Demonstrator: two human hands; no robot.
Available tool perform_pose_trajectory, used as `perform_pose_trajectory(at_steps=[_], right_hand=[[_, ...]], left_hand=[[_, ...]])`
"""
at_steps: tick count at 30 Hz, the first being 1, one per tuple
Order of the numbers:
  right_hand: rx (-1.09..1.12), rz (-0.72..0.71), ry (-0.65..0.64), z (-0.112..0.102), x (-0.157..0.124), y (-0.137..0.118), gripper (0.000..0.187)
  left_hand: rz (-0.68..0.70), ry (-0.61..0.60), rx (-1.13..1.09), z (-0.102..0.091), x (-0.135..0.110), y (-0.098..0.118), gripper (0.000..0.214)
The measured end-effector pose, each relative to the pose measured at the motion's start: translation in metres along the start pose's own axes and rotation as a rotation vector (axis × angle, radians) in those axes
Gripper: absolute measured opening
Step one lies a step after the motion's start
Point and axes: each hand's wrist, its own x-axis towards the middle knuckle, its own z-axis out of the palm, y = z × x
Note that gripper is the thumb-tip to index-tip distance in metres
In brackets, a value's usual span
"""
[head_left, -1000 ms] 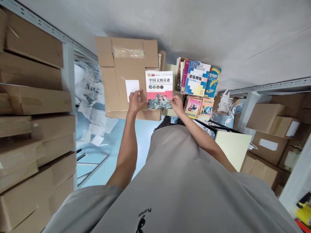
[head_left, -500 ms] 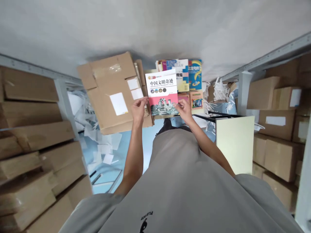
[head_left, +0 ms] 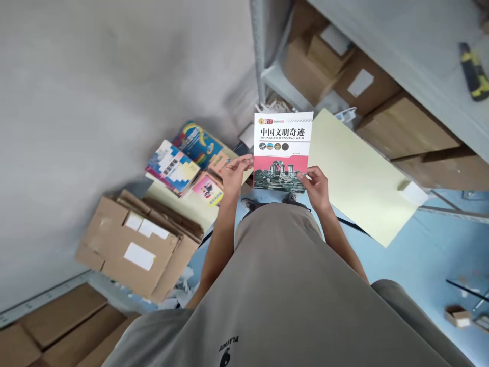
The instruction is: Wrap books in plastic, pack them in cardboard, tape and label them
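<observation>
Farthest left of the hands and nearer the body, brown cartons [head_left: 63, 316] sit side by side; only their outer faces show, so what is in them cannot be told. Beyond these, left of the left hand, cardboard [head_left: 114, 239] with white labels is folded flat and layered, probably to take up little room, and nothing can be seen inside it. It lies on a pale table [head_left: 204, 211] beside a blue-and-white book [head_left: 173, 165], a blue book [head_left: 198, 142] and a small pink-covered book [head_left: 208, 188], all with covers up, which likely leaves them easy to tell apart. The left hand [head_left: 234, 176] pinches the left edge of the red-and-white book [head_left: 281, 153], which is between the two hands, cover toward the wearer. The right hand [head_left: 318, 189] pinches its lower right corner, thumb on the front; gripping only the margins seems meant to keep the title and pictures uncovered. Just right of the right hand is a pale yellow board [head_left: 355, 173]; past it, a shelf holds cardboard boxes [head_left: 410, 125], their contents out of sight. Far right of both hands, a small box [head_left: 458, 317] is too small to read inside.
</observation>
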Motion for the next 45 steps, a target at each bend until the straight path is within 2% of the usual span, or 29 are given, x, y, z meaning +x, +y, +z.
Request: perform_pose_trajectory(at_steps=[4, 7, 10, 13, 18, 22, 24, 28, 31, 33, 37, 40, 42, 45], right_hand=[[0.053, -0.022, 0.137, -0.092, -0.001, -0.009, 0.051], [0.067, -0.021, 0.221, -0.154, -0.001, -0.014, 0.051], [0.079, -0.028, 0.299, -0.204, -0.001, -0.016, 0.051], [0.101, -0.028, 0.35, -0.238, 0.0, -0.014, 0.054], [0.118, -0.008, 0.379, -0.265, 0.002, -0.005, 0.059], [0.12, 0.006, 0.356, -0.272, 0.002, 0.002, 0.057], [0.119, 0.016, 0.334, -0.273, 0.004, 0.005, 0.057], [0.123, 0.018, 0.328, -0.274, 0.008, 0.013, 0.057], [0.128, 0.028, 0.341, -0.274, 0.011, 0.019, 0.058], [0.077, 0.035, 0.392, -0.273, 0.012, 0.021, 0.059], [-0.168, -0.03, 0.569, -0.255, 0.019, 0.014, 0.053], [-0.2, -0.054, 0.457, -0.225, 0.027, 0.004, 0.053], [-0.188, -0.047, 0.374, -0.206, 0.032, -0.002, 0.057], [-0.208, -0.03, 0.395, -0.2, 0.037, -0.009, 0.055]], left_hand=[[-0.013, -0.16, 0.001, 0.11, -0.006, 0.006, 0.034], [-0.022, -0.289, 0.035, 0.182, -0.013, 0.008, 0.034], [-0.025, -0.351, 0.051, 0.235, -0.021, 0.009, 0.035], [-0.039, -0.37, 0.06, 0.268, -0.03, 0.01, 0.036], [-0.08, -0.429, 0.11, 0.287, -0.033, 0.007, 0.044], [-0.205, -0.664, 0.073, 0.297, -0.035, -0.003, 0.061], [-0.229, -0.742, 0.08, 0.302, -0.039, -0.01, 0.065], [-0.184, -0.715, 0.09, 0.308, -0.048, -0.018, 0.066], [-0.175, -0.721, 0.092, 0.308, -0.049, -0.015, 0.069], [-0.15, -0.72, 0.101, 0.307, -0.048, -0.01, 0.069], [-0.003, -0.686, 0.217, 0.31, -0.057, -0.003, 0.063], [0.129, -0.656, 0.347, 0.314, -0.076, -0.007, 0.049], [0.184, -0.704, 0.41, 0.315, -0.09, -0.012, 0.041], [0.302, -0.889, 0.448, 0.309, -0.099, -0.019, 0.066]])
